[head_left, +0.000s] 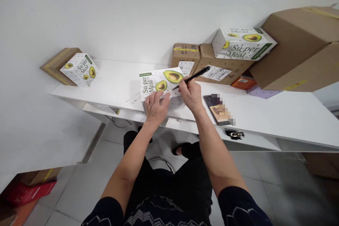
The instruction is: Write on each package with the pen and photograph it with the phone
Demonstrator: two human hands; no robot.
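Note:
In the middle of the white table lies a white box (156,77) printed with avocados and the words "Su-per Meal". My left hand (156,106) rests on its near side, fingers spread and lying on the box. A black pen (197,74) is pinched in my right hand (191,93). Its tip points down and left, at the box top close to the printed avocados. Whether the tip touches the surface I cannot tell.
Right of my hands lies a phone (219,110). Cardboard boxes (186,54) stand along the wall, with another avocado box (242,47) on top. A large carton (299,49) fills the right. At the left end stands a third avocado box (81,70). A shelf below holds a small black-and-metal object (235,134).

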